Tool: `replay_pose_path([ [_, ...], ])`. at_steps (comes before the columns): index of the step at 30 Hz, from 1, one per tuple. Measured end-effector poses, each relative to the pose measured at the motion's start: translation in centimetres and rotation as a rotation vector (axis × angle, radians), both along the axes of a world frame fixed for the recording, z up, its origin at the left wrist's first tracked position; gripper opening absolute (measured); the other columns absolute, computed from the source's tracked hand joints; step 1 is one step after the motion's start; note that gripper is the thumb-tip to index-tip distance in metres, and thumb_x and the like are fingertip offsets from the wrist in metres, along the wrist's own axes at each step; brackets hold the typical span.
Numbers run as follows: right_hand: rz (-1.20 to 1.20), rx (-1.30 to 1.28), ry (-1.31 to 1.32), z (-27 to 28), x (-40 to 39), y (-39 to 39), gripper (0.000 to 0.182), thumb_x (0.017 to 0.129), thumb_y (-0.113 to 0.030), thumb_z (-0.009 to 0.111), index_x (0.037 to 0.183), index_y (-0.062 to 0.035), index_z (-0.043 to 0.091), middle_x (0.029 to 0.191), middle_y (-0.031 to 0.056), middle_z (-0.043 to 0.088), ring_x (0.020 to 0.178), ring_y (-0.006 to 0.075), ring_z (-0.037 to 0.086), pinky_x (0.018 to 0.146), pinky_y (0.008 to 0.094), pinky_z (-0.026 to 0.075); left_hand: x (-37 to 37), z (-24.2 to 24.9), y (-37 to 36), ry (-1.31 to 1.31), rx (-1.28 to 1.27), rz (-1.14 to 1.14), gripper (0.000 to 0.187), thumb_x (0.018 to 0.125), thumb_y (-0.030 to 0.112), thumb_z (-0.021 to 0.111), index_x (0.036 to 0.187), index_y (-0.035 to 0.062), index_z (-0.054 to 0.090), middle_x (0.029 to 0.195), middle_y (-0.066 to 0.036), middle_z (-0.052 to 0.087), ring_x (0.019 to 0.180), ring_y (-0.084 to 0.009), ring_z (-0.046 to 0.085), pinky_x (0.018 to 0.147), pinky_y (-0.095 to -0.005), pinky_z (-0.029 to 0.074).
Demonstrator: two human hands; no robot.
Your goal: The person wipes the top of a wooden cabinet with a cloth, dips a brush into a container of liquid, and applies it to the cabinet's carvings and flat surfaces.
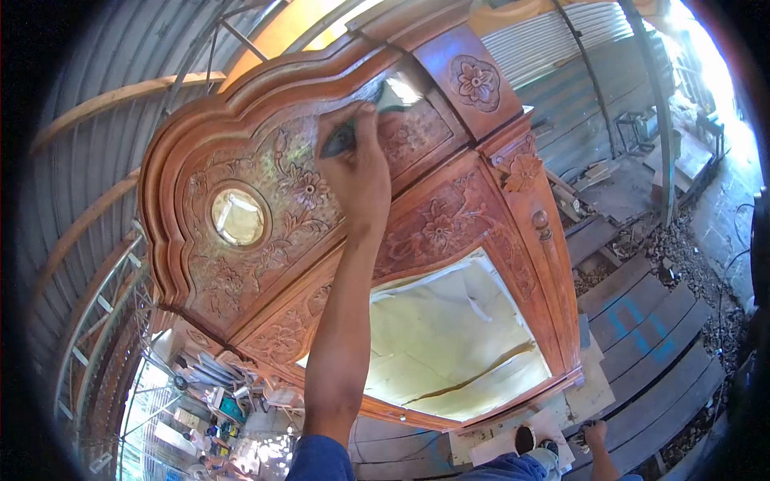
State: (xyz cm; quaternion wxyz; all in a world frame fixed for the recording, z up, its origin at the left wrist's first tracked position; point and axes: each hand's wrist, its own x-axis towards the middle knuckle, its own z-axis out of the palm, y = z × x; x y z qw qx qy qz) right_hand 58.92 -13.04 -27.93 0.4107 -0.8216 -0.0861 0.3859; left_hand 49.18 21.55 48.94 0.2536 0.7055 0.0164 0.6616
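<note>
The right hand (357,172) is gripping a dark sanding pad (341,140) — pressing it against the carved wooden cabinet (449,232).

We stand in a woodworking shed: carved cabinet (401,200) centre, corrugated metal wall (561,72) at one o'clock, planks (642,321) at four.
</note>
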Motion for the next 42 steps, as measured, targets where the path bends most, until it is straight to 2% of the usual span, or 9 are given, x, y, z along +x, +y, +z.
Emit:
replay_pose_path([
  [11, 0.029, 0.067, 0.125, -16.2, 0.0, -3.8, 0.031, 0.070, -0.014, 0.083, 0.094, 0.0029, 0.073, 0.091, 0.0222, 0.074, 0.089, 0.0385, 0.073, 0.081, 0.0462, 0.057, -0.8, -0.2, -0.9, 0.279, -0.114, 0.076, 0.008, 0.097, 0.005, 0.068, 0.097, -0.0007, 0.062, 0.092, -0.008, 0.067, 0.090, -0.0154, 0.072, 0.081, -0.0285, 0.062],
  [13, -0.077, 0.233, -0.005, -17.5, -0.4, -4.2, 0.006, 0.078, 0.013, 0.060, 0.079, 0.0086, 0.064, 0.071, 0.0198, 0.068, 0.055, 0.0322, 0.070, 0.044, 0.0491, 0.058, -1.0, 0.3, 0.7, 0.246, 0.348, 0.229, 0.007, 0.097, 0.004, 0.067, 0.096, -0.0002, 0.061, 0.094, -0.010, 0.067, 0.087, -0.0140, 0.071, 0.077, -0.0276, 0.063],
  [17, -0.044, 0.181, -0.041, -18.7, 0.3, -5.2, 0.006, 0.076, 0.009, 0.064, 0.082, 0.0085, 0.066, 0.072, 0.0181, 0.070, 0.060, 0.0306, 0.072, 0.052, 0.0454, 0.060, -4.6, -0.7, -1.4, -0.217, 0.156, 0.212, 0.007, 0.097, 0.003, 0.067, 0.097, -0.0002, 0.061, 0.094, -0.011, 0.064, 0.079, -0.0134, 0.065, 0.068, -0.0257, 0.052],
  [26, 0.087, 0.122, 0.125, -12.8, 5.4, -0.2, 0.047, 0.069, -0.003, 0.080, 0.111, 0.0070, 0.063, 0.106, 0.0204, 0.070, 0.087, 0.0339, 0.069, 0.082, 0.0449, 0.056, -6.7, 1.2, 1.8, 0.105, 0.360, 0.382, 0.012, 0.100, 0.006, 0.065, 0.109, 0.0003, 0.059, 0.098, -0.011, 0.068, 0.084, -0.0185, 0.073, 0.074, -0.0281, 0.061],
  [29, 0.126, 0.192, 0.281, 5.7, 2.6, -0.2, 0.017, 0.093, -0.005, 0.058, 0.081, 0.0010, 0.068, 0.064, 0.0121, 0.064, 0.046, 0.0186, 0.054, 0.042, 0.0343, 0.045, -13.3, 3.7, -2.3, -0.119, 0.225, 0.424, 0.009, 0.098, 0.004, 0.067, 0.100, -0.0022, 0.060, 0.097, -0.009, 0.063, 0.081, -0.0155, 0.067, 0.072, -0.0278, 0.057],
  [33, 0.172, 0.218, -0.119, -1.8, 4.6, 0.6, 0.044, 0.070, -0.004, 0.080, 0.110, 0.0053, 0.066, 0.105, 0.0197, 0.072, 0.092, 0.0345, 0.070, 0.083, 0.0462, 0.056, -14.3, 3.3, -2.6, -0.125, 0.394, 0.739, 0.011, 0.098, 0.007, 0.067, 0.100, -0.0012, 0.060, 0.097, -0.009, 0.063, 0.085, -0.0164, 0.067, 0.076, -0.0316, 0.058],
  [37, 0.301, 0.158, 0.032, -14.9, 9.9, 7.9, 0.031, 0.072, -0.010, 0.078, 0.098, 0.0055, 0.070, 0.092, 0.0189, 0.074, 0.088, 0.0330, 0.073, 0.081, 0.0469, 0.058, -5.8, -0.8, -1.7, 0.212, 0.676, 0.691, 0.014, 0.093, 0.010, 0.072, 0.103, 0.0041, 0.064, 0.094, -0.010, 0.064, 0.089, -0.0243, 0.065, 0.080, -0.0392, 0.052],
  [40, 0.247, 0.210, -0.002, 0.0, 7.4, 10.4, 0.026, 0.073, -0.011, 0.078, 0.091, 0.0052, 0.071, 0.085, 0.0180, 0.074, 0.081, 0.0317, 0.073, 0.077, 0.0449, 0.059, -3.1, -1.4, -0.1, 0.259, 0.681, 0.491, 0.015, 0.093, 0.010, 0.072, 0.104, 0.0044, 0.064, 0.096, -0.010, 0.064, 0.090, -0.0247, 0.065, 0.080, -0.0393, 0.051],
  [42, 0.241, 0.315, -0.026, -5.8, 7.4, 9.9, 0.023, 0.073, -0.009, 0.078, 0.090, 0.0054, 0.072, 0.083, 0.0177, 0.074, 0.078, 0.0299, 0.073, 0.074, 0.0433, 0.060, -5.3, 0.0, 1.6, 0.154, 0.487, 0.376, 0.010, 0.095, 0.009, 0.070, 0.100, 0.0047, 0.063, 0.096, -0.011, 0.064, 0.090, -0.0234, 0.068, 0.078, -0.0381, 0.054],
])
